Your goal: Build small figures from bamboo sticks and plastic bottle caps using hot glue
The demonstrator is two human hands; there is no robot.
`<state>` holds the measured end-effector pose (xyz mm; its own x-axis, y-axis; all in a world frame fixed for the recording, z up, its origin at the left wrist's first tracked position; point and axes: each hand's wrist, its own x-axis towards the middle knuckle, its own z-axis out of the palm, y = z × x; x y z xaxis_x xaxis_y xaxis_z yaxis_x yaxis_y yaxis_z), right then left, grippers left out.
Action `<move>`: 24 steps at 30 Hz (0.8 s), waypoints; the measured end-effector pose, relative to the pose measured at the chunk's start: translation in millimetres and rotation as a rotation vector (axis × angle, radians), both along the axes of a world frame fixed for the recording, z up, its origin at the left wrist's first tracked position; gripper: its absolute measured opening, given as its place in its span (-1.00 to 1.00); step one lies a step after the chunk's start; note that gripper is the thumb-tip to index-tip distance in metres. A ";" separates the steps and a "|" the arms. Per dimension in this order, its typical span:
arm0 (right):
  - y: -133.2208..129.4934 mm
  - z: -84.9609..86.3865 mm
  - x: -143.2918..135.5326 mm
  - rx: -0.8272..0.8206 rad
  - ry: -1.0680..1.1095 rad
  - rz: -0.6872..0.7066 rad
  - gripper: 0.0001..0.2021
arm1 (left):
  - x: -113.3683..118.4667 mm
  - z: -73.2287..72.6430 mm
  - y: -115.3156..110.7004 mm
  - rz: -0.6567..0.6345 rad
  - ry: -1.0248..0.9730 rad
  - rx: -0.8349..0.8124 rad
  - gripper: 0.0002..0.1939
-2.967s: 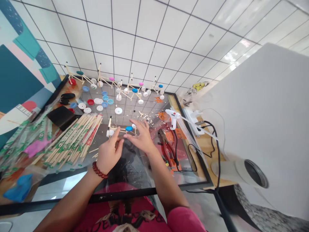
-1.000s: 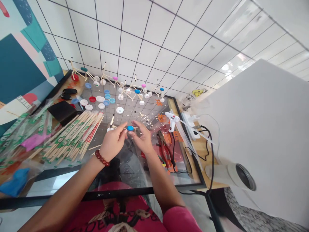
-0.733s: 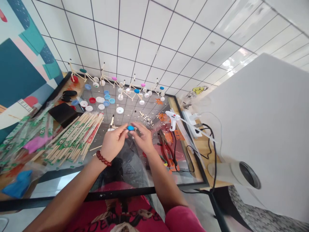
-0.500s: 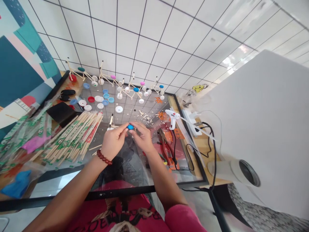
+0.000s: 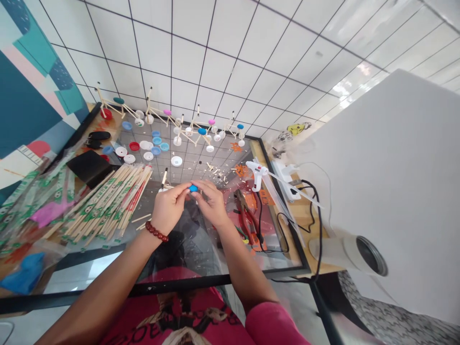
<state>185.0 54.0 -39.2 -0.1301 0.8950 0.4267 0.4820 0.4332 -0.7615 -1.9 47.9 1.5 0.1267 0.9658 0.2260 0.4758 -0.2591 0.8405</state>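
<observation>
A small blue lump of modelling clay is pinched between the fingers of both hands, above the glass tabletop. My left hand, with a red bead bracelet at the wrist, grips its left side. From the right, my right hand closes thumb and fingers on the same lump. Just behind my left hand, part of a stick model with a black-tipped upright shows; my fingers hide the rest of it. Along the back stand several stick models on bottle caps, one topped with blue clay.
Wrapped chopsticks lie in a heap at left, beside a bag of blue clay. Loose bottle caps lie farther back. At right are a glue gun, red-handled pliers, a power strip and trailing cords.
Both hands stay almost in place, still pinching the blue clay, with small finger shifts. The view has moved very slightly.
</observation>
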 end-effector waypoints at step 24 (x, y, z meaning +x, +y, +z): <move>-0.6 -4.3 0.5 0.036 -0.033 0.002 -0.68 | -1.8 -1.4 -2.7 0.023 -0.010 -0.088 -0.67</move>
